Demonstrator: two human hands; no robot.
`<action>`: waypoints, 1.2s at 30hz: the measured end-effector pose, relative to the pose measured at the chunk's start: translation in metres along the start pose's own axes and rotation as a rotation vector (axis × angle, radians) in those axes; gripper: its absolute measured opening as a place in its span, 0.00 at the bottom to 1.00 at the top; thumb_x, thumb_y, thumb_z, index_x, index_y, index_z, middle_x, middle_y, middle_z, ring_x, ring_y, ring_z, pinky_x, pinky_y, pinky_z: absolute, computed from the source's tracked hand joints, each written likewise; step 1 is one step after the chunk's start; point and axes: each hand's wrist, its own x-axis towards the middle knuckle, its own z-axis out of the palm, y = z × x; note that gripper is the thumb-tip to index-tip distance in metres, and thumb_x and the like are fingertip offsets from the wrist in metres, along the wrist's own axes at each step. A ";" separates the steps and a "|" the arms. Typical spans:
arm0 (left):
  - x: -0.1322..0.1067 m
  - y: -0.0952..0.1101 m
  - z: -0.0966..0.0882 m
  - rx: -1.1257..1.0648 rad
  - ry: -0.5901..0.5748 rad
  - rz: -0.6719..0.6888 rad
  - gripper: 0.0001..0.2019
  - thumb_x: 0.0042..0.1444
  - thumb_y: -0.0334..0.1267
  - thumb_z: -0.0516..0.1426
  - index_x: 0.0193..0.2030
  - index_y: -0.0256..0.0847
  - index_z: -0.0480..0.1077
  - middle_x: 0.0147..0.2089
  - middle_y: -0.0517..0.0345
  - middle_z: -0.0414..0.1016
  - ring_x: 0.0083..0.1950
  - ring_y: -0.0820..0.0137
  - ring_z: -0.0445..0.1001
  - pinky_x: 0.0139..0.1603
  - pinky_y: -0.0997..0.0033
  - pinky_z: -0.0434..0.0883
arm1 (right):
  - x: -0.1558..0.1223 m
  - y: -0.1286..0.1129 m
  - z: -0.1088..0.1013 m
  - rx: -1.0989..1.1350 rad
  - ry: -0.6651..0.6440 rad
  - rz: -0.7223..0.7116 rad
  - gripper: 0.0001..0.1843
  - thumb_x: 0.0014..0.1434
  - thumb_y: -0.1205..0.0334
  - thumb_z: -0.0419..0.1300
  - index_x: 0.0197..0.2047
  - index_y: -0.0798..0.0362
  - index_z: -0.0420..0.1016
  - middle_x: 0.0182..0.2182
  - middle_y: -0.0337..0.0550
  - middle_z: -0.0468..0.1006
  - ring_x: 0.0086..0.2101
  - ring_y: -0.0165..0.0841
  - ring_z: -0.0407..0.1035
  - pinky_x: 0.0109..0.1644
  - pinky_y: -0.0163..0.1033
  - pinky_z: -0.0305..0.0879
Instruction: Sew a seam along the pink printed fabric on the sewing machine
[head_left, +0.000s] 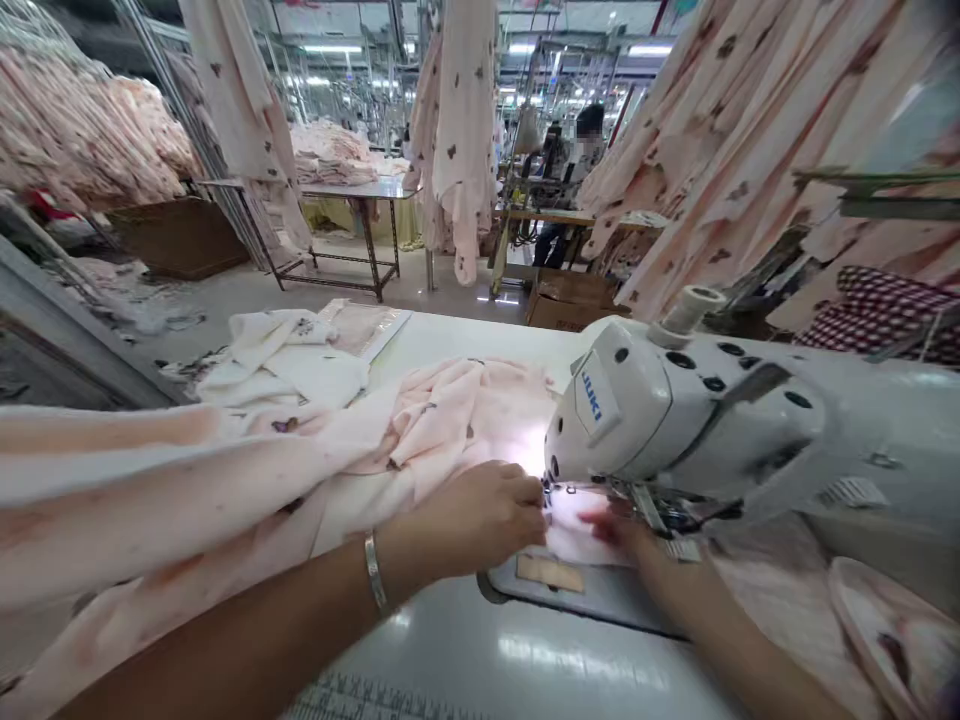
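Note:
A white sewing machine (675, 420) stands on the white table (480, 660). Pale pink printed fabric (420, 430) lies bunched to its left and runs under the needle area. My left hand (480, 515), with a silver bangle on the wrist, presses the fabric flat just left of the needle, fingers curled onto the cloth. My right hand (622, 530) lies on the brightly lit fabric under the machine head, fingers on the cloth; part of it is hidden by the machine.
A pile of white and pink cloth pieces (285, 365) sits at the table's far left. Pink garments hang overhead (457, 130) and at the right (750, 150). A metal table (352, 195) and a seated person (577, 160) are across the aisle. A cardboard box (570, 295) sits on the floor.

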 end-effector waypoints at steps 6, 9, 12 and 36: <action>-0.001 0.001 0.000 -0.032 0.002 0.008 0.12 0.64 0.39 0.52 0.36 0.39 0.74 0.36 0.55 0.73 0.40 0.71 0.69 0.40 0.72 0.65 | 0.007 -0.007 -0.006 -0.052 -0.010 -0.102 0.23 0.62 0.49 0.47 0.33 0.50 0.81 0.32 0.45 0.82 0.34 0.39 0.76 0.39 0.41 0.73; -0.002 0.002 0.001 -0.032 0.026 0.004 0.11 0.64 0.39 0.53 0.34 0.39 0.74 0.37 0.57 0.73 0.39 0.72 0.69 0.40 0.71 0.65 | 0.004 -0.012 -0.011 -0.112 -0.037 -0.194 0.15 0.57 0.50 0.56 0.35 0.48 0.80 0.37 0.44 0.81 0.40 0.42 0.75 0.44 0.44 0.71; -0.002 0.001 0.004 -0.043 0.066 -0.007 0.11 0.63 0.40 0.54 0.33 0.39 0.73 0.39 0.60 0.74 0.39 0.73 0.69 0.41 0.71 0.64 | 0.002 -0.011 -0.011 -0.274 -0.044 -0.317 0.12 0.55 0.54 0.57 0.36 0.46 0.80 0.38 0.43 0.81 0.40 0.43 0.74 0.45 0.47 0.70; -0.033 0.055 -0.059 0.202 -0.650 -0.688 0.32 0.48 0.61 0.59 0.54 0.40 0.71 0.25 0.48 0.73 0.23 0.58 0.71 0.23 0.64 0.66 | 0.012 -0.006 -0.025 -0.536 0.000 -0.418 0.14 0.57 0.68 0.52 0.24 0.51 0.76 0.25 0.46 0.77 0.27 0.38 0.71 0.33 0.42 0.64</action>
